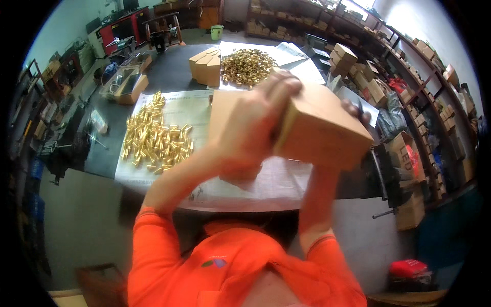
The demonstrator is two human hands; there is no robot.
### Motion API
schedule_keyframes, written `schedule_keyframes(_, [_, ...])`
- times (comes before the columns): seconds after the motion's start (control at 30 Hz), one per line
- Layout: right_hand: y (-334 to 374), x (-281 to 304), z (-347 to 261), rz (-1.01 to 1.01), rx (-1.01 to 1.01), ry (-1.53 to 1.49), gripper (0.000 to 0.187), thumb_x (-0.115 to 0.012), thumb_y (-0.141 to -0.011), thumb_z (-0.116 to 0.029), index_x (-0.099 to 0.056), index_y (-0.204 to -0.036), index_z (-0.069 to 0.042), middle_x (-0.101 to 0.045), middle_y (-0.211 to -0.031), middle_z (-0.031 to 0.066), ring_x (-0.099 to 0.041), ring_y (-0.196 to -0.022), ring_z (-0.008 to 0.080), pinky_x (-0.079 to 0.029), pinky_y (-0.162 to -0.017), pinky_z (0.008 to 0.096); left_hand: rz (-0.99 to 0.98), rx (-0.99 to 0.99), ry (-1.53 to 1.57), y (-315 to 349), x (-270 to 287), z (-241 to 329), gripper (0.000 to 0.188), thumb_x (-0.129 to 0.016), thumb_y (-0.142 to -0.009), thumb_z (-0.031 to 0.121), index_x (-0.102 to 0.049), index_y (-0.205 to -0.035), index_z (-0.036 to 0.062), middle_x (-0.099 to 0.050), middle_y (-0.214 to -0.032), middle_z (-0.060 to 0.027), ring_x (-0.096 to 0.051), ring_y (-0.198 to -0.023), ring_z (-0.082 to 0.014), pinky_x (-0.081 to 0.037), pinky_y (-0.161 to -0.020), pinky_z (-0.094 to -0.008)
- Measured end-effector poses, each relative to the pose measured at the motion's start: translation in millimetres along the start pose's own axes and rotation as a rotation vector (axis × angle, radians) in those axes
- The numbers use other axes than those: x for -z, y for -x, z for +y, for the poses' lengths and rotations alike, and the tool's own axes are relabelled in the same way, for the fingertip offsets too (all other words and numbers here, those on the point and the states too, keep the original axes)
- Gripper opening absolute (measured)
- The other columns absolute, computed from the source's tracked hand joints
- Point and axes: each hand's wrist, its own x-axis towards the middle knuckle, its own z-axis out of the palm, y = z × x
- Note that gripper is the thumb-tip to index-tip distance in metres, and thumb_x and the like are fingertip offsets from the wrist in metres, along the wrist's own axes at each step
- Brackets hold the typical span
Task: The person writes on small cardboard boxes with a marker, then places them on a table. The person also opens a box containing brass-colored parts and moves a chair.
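A brown cardboard box [327, 130] is raised above the table and tilted between my hands. My left hand [258, 117] grips its left side, with the fingers curled over the upper edge; motion blurs it a little. Around the box's far right side show a few fingertips of my right hand [355, 110]; the box hides the rest of that hand. Below my left hand another cardboard box [221, 110] stands on the paper, partly covered by my arm. A spread of slim gold-coloured metal pieces [156, 138] lies to the left on printed paper [204, 197].
Farther back are a heap of short brass-coloured pieces [248, 66] and a group of small cartons [205, 66]. A clear plastic bin [120, 84] sits at the left. Crowded shelves [424, 87] and stacked boxes [376, 92] line the right, with a vise-like tool [383, 212] by the table edge.
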Motion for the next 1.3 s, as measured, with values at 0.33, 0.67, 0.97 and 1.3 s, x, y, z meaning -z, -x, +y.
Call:
schedule_keyframes(0.33, [-4,-27,90,-0.042,-0.161,-0.200,0.028,-0.049,-0.083,-0.028,-0.054,-0.096,-0.003,-0.062,-0.090,0.0177,-0.055,-0.096,0.0277,-0.046,-0.086,0.0403,0.135,-0.044,-0.141,27,49,-61,0.060,-0.079,-0.059,0.016,-0.049,-0.110,0.0026,-0.056,-0.112,-0.0164,-0.055,-0.110,-0.0302,-0.044,-0.094,-0.0372])
schedule_keyframes(0.67, [29,-7,101,0.118,-0.291,0.075,0.037,-0.056,-0.084,-0.038,-0.054,-0.082,-0.001,-0.060,-0.077,0.0156,-0.054,-0.080,0.0266,-0.042,-0.083,0.0400,0.006,0.017,-0.136,61,37,-85,0.049,-0.070,-0.067,0.006,-0.045,-0.109,0.0028,-0.051,-0.118,-0.0153,-0.045,-0.120,-0.0360,-0.044,-0.093,-0.0413])
schedule_keyframes(0.97, [31,-9,96,0.010,-0.236,0.303,0.054,-0.056,-0.084,-0.051,-0.057,-0.077,0.002,-0.059,-0.068,0.0138,-0.057,-0.071,0.0260,-0.040,-0.087,0.0406,-0.396,-0.064,-0.334,62,61,-91,0.053,-0.065,-0.071,0.002,-0.043,-0.119,0.0006,-0.042,-0.131,-0.0174,-0.035,-0.130,-0.0354,-0.039,-0.101,-0.0412])
schedule_keyframes(1.3, [29,5,95,-0.093,-0.212,0.380,0.046,-0.056,-0.086,-0.043,-0.056,-0.079,0.003,-0.062,-0.073,0.0156,-0.061,-0.073,0.0264,-0.043,-0.087,0.0421,-0.481,-0.238,-0.579,61,70,-91,0.049,-0.049,-0.082,0.017,-0.042,-0.129,0.0025,-0.044,-0.133,-0.0160,-0.041,-0.127,-0.0300,-0.040,-0.100,-0.0452])
